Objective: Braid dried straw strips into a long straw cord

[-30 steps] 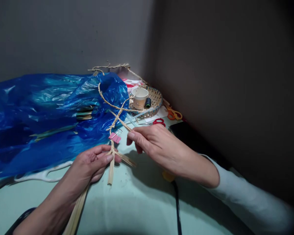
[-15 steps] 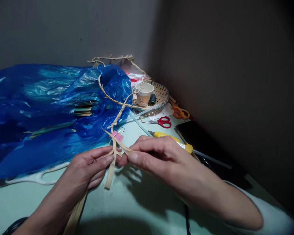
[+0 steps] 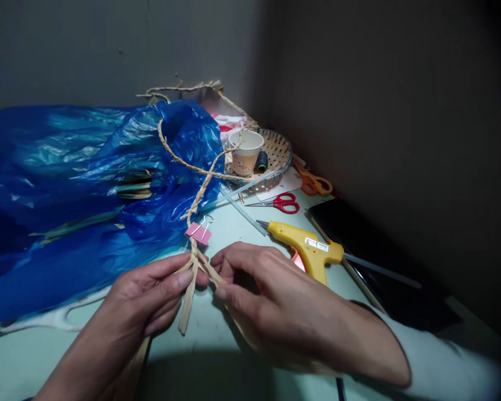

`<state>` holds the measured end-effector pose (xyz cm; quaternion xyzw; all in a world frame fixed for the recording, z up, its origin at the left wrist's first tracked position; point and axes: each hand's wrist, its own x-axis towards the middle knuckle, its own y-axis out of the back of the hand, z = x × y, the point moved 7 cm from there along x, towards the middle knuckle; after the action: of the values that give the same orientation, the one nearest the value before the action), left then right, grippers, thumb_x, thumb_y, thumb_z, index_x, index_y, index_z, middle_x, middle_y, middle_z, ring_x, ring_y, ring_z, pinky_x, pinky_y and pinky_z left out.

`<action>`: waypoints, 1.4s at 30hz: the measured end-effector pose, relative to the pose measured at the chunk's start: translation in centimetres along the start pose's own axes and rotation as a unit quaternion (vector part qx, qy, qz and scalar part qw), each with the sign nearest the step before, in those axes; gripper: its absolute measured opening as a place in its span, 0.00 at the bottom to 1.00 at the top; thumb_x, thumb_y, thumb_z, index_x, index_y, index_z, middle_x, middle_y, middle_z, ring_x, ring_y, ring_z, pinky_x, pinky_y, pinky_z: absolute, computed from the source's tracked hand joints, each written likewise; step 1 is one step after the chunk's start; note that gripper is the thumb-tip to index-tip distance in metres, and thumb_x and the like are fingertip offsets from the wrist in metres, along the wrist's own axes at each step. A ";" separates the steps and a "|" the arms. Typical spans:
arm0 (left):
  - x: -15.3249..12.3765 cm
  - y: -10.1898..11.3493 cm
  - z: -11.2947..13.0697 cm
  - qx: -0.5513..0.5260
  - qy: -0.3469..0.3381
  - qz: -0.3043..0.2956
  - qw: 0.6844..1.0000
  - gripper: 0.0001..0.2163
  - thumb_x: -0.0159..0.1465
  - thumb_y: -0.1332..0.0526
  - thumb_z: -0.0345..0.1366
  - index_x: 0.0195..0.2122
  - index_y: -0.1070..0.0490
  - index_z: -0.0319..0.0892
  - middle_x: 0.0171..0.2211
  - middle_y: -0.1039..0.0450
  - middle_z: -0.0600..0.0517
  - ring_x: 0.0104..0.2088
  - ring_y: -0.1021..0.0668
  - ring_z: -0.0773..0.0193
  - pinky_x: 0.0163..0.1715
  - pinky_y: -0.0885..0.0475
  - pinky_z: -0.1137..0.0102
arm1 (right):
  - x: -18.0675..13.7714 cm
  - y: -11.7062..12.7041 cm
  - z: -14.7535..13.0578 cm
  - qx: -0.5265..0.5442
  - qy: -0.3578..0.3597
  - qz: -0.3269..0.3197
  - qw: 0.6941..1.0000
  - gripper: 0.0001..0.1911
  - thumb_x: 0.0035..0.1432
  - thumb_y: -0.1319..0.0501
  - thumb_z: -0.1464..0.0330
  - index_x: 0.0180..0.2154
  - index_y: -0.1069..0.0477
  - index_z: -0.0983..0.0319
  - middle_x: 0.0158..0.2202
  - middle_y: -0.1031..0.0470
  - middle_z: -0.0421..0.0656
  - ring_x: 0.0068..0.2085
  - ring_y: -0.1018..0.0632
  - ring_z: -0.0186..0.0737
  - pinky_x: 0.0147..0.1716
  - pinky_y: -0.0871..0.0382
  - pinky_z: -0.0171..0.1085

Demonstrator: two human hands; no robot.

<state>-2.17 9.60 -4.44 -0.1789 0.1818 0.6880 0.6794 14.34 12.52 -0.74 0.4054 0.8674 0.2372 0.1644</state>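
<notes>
A thin braid of pale dried plant fibre (image 3: 198,196) runs down to my hands, with a pink binder clip (image 3: 199,233) fastened on it just above them. Below the clip it splits into loose flat strands. My left hand (image 3: 156,295) pinches the left strands at the split, between thumb and fingers. My right hand (image 3: 263,298) is closed on a strand that slants out to the right. One flat strand (image 3: 186,306) hangs down freely between both hands. Another long strip partly shows beneath my left forearm.
A blue plastic bag (image 3: 79,223) with fibre strips covers the left. Behind stand a woven basket (image 3: 281,156), a paper cup (image 3: 245,153) and a thread spool (image 3: 261,161). Red scissors (image 3: 286,203), orange scissors (image 3: 315,184), a yellow glue gun (image 3: 304,242) and a black flat object (image 3: 359,245) lie right.
My right hand has moved slightly down, bringing its strand from crossing up over the braid to slanting down and right. The glue gun is more exposed. My left hand keeps its pinch.
</notes>
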 end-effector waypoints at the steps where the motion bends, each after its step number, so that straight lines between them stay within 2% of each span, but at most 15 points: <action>1: 0.0 0.0 -0.2 0.000 0.003 0.000 1.000 0.18 0.49 0.28 0.45 0.40 0.19 0.45 0.24 0.25 0.51 0.15 0.42 0.74 0.14 0.49 0.75 | 0.0 -0.2 0.1 0.001 -0.005 -0.004 1.000 0.11 0.66 0.45 0.61 0.32 0.33 0.60 0.34 0.28 0.39 0.39 0.29 0.37 0.33 0.39 0.34; 5: -0.2 0.1 -1.0 -0.037 0.039 0.013 0.998 0.21 0.49 0.27 0.44 0.45 0.21 0.47 0.32 0.20 0.48 0.23 0.26 0.64 0.20 0.33 0.72 | 0.0 0.0 0.2 -0.024 -0.006 0.012 1.000 0.11 0.65 0.44 0.64 0.30 0.34 0.60 0.30 0.29 0.38 0.35 0.30 0.36 0.29 0.42 0.34; 8: -0.6 0.1 -1.4 -0.066 0.076 0.026 0.995 0.26 0.50 0.26 0.41 0.52 0.26 0.49 0.32 0.19 0.49 0.27 0.22 0.62 0.24 0.29 0.71 | -0.2 0.3 0.0 -0.049 0.000 0.017 0.999 0.10 0.65 0.44 0.67 0.29 0.37 0.60 0.30 0.30 0.38 0.34 0.31 0.35 0.29 0.43 0.34; 13: -0.2 0.1 -1.3 -0.077 0.073 -0.002 0.994 0.31 0.49 0.25 0.42 0.55 0.30 0.50 0.28 0.20 0.51 0.18 0.30 0.70 0.16 0.40 0.77 | -0.1 0.6 -0.2 -0.071 0.023 0.026 0.997 0.09 0.65 0.45 0.68 0.31 0.38 0.60 0.33 0.29 0.38 0.33 0.31 0.35 0.30 0.42 0.34; 16: 0.2 0.4 -1.1 -0.037 0.050 -0.020 0.998 0.31 0.49 0.26 0.43 0.55 0.29 0.49 0.28 0.21 0.51 0.15 0.35 0.73 0.14 0.47 0.77 | 0.1 0.5 -0.7 -0.077 0.057 0.018 0.995 0.04 0.64 0.45 0.74 0.37 0.35 0.59 0.35 0.28 0.38 0.34 0.30 0.35 0.31 0.41 0.34; 19: 0.3 0.4 -0.9 -0.024 0.034 -0.024 0.999 0.29 0.49 0.27 0.43 0.54 0.27 0.49 0.30 0.21 0.49 0.16 0.34 0.71 0.14 0.46 0.74 | 0.0 0.2 -1.3 -0.094 0.082 -0.003 0.992 0.17 0.59 0.46 0.80 0.45 0.31 0.56 0.37 0.27 0.39 0.36 0.28 0.36 0.37 0.38 0.35; 21: 0.1 0.3 -0.7 -0.029 0.030 -0.022 0.999 0.28 0.49 0.27 0.43 0.52 0.26 0.48 0.29 0.21 0.49 0.16 0.37 0.72 0.14 0.47 0.75 | -0.1 0.0 -1.4 -0.108 0.087 -0.015 0.990 0.21 0.57 0.46 0.81 0.48 0.29 0.57 0.39 0.26 0.41 0.39 0.27 0.38 0.40 0.38 0.36; 25: -0.2 -0.1 -0.6 -0.045 0.034 -0.025 0.998 0.24 0.52 0.27 0.43 0.50 0.27 0.46 0.27 0.23 0.52 0.16 0.44 0.78 0.16 0.52 0.77 | -0.4 -0.2 -1.7 -0.133 0.087 -0.024 0.987 0.19 0.56 0.46 0.81 0.46 0.27 0.61 0.41 0.25 0.46 0.42 0.27 0.41 0.43 0.36 0.37; 32: -0.2 -0.3 -0.2 -0.050 0.024 -0.029 0.998 0.22 0.53 0.28 0.43 0.48 0.25 0.46 0.28 0.23 0.52 0.16 0.45 0.79 0.16 0.57 0.78 | -0.9 -0.2 -2.5 -0.172 0.077 -0.048 0.981 0.25 0.55 0.45 0.81 0.54 0.33 0.63 0.47 0.27 0.50 0.46 0.27 0.43 0.42 0.35 0.37; 39: -0.1 -0.3 0.1 -0.034 0.016 -0.011 0.999 0.24 0.48 0.26 0.43 0.47 0.22 0.45 0.29 0.20 0.48 0.14 0.44 0.77 0.14 0.55 0.75 | -0.3 -0.7 -2.3 -0.201 0.132 -0.041 0.970 0.20 0.55 0.46 0.80 0.49 0.30 0.65 0.40 0.27 0.47 0.37 0.28 0.39 0.35 0.37 0.35; 42: 0.0 -0.1 0.1 -0.030 0.009 0.006 0.999 0.23 0.46 0.26 0.44 0.44 0.21 0.45 0.28 0.21 0.48 0.14 0.44 0.77 0.14 0.54 0.75 | -0.1 -0.7 -2.2 -0.195 0.134 -0.038 0.971 0.21 0.54 0.46 0.82 0.49 0.29 0.65 0.39 0.26 0.47 0.37 0.28 0.39 0.36 0.36 0.35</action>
<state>-2.06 9.69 -4.35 -0.2044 0.1681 0.6957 0.6678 12.92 11.41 0.66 0.2970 0.8331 0.4478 0.1311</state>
